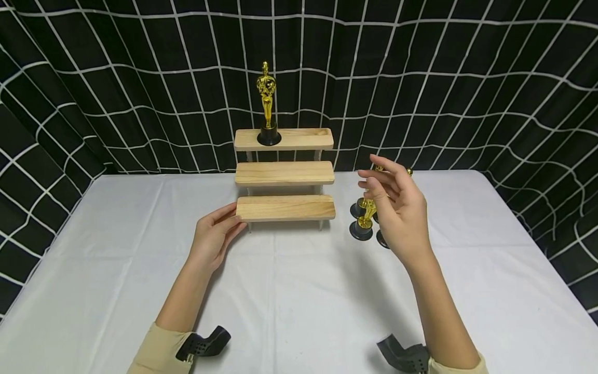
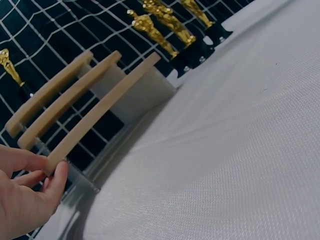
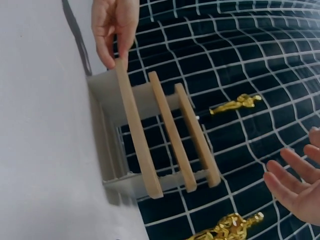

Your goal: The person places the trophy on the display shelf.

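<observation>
Pinching the nine o'clock end of the lowest board (image 1: 286,209), the left hand (image 1: 212,236) is gripping a wooden shelf (image 1: 285,174) between its thumb and fingers. The shelf is standing straight ahead of the person, at twelve o'clock, on the surface (image 1: 289,296). Its three steps are showing smooth, pale wood with round corners, and thin, pale side pieces are holding them up. One shiny gold statue (image 1: 267,96) with a round black base is standing on the top step, toward nine o'clock. More gold statues (image 1: 361,231) are standing close together at four o'clock from the shelf. The right hand (image 1: 401,205) is hanging near them, its loose fingers spreading a little, and it is hiding parts of them. White cloth with soft creases is covering the surface. Behind everything, a black curtain (image 1: 187,98) with white crossing lines is making wavy folds. Tan sleeves (image 1: 156,353) are covering the lower arms.
</observation>
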Action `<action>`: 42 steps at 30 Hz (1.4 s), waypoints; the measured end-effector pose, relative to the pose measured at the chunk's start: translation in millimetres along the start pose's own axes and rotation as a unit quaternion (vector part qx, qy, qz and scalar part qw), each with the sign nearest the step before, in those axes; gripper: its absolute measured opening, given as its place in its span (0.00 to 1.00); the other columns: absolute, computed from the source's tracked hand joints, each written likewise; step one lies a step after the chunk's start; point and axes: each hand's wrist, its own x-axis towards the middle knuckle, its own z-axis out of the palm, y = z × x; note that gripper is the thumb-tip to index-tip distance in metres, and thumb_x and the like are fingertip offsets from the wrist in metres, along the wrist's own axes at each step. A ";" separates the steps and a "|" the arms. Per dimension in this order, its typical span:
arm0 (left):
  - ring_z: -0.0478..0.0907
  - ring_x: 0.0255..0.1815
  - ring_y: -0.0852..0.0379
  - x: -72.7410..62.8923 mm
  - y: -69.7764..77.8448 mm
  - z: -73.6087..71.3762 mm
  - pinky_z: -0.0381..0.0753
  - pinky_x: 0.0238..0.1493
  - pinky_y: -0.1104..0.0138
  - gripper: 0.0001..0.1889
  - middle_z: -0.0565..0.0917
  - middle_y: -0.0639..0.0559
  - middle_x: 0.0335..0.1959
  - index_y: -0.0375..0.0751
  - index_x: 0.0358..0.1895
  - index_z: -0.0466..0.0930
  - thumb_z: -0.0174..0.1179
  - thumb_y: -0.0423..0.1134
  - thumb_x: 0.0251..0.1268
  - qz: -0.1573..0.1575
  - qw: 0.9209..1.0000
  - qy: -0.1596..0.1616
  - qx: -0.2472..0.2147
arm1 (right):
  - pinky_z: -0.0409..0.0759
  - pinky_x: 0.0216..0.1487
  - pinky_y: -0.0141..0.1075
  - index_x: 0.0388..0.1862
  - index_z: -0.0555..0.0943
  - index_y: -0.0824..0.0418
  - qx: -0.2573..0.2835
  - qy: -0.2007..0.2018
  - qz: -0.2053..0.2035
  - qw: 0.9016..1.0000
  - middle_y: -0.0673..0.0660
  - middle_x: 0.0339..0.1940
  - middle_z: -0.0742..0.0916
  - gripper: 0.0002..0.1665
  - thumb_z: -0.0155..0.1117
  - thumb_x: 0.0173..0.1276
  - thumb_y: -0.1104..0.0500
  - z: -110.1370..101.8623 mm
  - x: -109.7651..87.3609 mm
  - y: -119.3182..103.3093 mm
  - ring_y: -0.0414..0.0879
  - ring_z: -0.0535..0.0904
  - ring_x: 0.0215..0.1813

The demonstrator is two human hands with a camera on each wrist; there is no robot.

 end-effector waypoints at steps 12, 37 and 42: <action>0.83 0.55 0.60 -0.1 3.6 -3.0 0.85 0.65 0.74 0.26 0.70 0.34 0.73 0.28 0.78 0.65 0.52 0.23 0.80 0.000 1.000 -0.001 -0.003 | 0.87 0.53 0.21 0.72 0.73 0.74 -0.037 0.033 -0.011 0.999 0.69 0.55 0.87 0.22 0.55 0.83 0.68 -17.7 4.7 4.4 0.32 0.86 0.51; 0.84 0.50 0.63 1.9 -0.6 -1.9 0.86 0.64 0.73 0.26 0.70 0.34 0.72 0.26 0.78 0.65 0.51 0.22 0.80 0.005 1.000 -0.001 -0.007 | 0.83 0.53 0.15 0.74 0.74 0.67 -0.108 0.081 0.019 0.991 0.64 0.59 0.87 0.23 0.54 0.85 0.62 -45.4 5.1 22.0 0.26 0.83 0.52; 0.83 0.49 0.63 1.7 -1.0 -0.8 0.86 0.63 0.74 0.26 0.70 0.34 0.71 0.25 0.77 0.65 0.51 0.22 0.80 0.007 1.000 -0.002 -0.008 | 0.82 0.51 0.14 0.75 0.74 0.66 -0.118 0.085 0.025 0.989 0.64 0.59 0.88 0.24 0.55 0.85 0.61 -49.9 4.7 29.0 0.24 0.82 0.51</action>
